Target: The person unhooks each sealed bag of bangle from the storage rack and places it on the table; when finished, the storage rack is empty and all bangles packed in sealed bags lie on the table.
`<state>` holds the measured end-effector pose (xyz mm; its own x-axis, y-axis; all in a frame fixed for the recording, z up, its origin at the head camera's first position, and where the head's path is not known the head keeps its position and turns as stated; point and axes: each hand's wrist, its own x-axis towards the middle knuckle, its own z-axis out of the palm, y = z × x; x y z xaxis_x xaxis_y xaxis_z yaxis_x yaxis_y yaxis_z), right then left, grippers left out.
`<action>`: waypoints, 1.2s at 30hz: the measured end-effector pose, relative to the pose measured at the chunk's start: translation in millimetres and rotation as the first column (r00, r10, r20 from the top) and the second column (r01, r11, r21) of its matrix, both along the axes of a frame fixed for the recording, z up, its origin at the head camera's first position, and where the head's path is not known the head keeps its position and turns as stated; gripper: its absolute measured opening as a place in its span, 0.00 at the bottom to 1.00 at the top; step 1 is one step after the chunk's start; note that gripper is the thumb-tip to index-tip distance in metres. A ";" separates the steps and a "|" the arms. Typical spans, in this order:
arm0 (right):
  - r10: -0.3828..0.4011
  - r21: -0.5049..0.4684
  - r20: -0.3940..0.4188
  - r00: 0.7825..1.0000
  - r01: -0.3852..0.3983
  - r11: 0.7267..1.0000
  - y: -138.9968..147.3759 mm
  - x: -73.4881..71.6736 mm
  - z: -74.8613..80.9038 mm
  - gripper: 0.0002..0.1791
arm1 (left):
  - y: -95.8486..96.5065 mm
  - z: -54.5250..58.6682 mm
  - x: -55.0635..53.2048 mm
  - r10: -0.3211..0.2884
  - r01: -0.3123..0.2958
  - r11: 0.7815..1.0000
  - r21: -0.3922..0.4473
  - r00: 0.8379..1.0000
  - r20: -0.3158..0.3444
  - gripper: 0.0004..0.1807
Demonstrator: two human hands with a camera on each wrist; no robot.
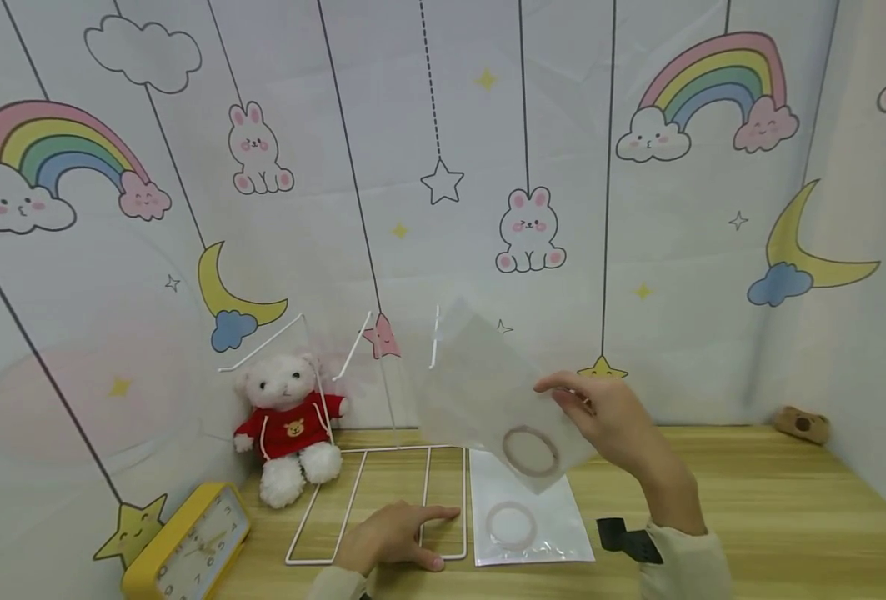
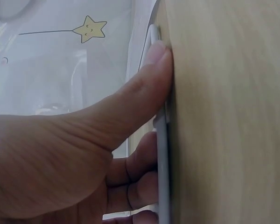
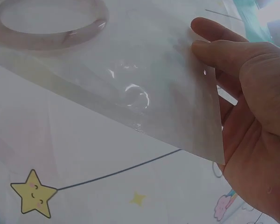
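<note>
Left hand point(image 1: 397, 533) lay unclenched, forefinger straight, touching white wire rack point(image 1: 426, 475): thin smooth rods, base flat on table, slanted prongs at back. Just right of rack: glossy white packet point(image 1: 558, 512) lying flat, pale ring point(image 1: 490, 527) showing at it. Above packet, right hand point(image 1: 611, 421) pinched edge of clear plastic bag point(image 1: 473, 392); bag hung tilted, brownish-pink bangle point(image 3: 42, 42), round and polished, in lower part. Table point(image 1: 743, 500) pale, wood-grained. Beyond: fluffy white bear point(image 1: 277, 382), red top. Farthest: creased backdrop point(image 1: 443, 250), rainbows, moons, rabbits printed.
</note>
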<state>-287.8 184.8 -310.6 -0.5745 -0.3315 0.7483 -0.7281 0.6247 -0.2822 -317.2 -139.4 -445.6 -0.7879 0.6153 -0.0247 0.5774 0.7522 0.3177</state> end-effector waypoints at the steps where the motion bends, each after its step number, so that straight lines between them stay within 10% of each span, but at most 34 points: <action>1: 0.008 -0.009 -0.003 1.000 -0.008 1.000 1.1 1.2 1.0 0.14 | 0.0 0.3 0.1 0.000 0.000 1.000 0.001 1.000 0.002 0.38; 36: 0.144 -0.061 -0.009 0.989 -0.145 0.988 17.2 42.2 21.3 0.19 | 0.5 0.2 -0.8 0.001 -0.001 1.000 -0.009 1.000 0.006 0.38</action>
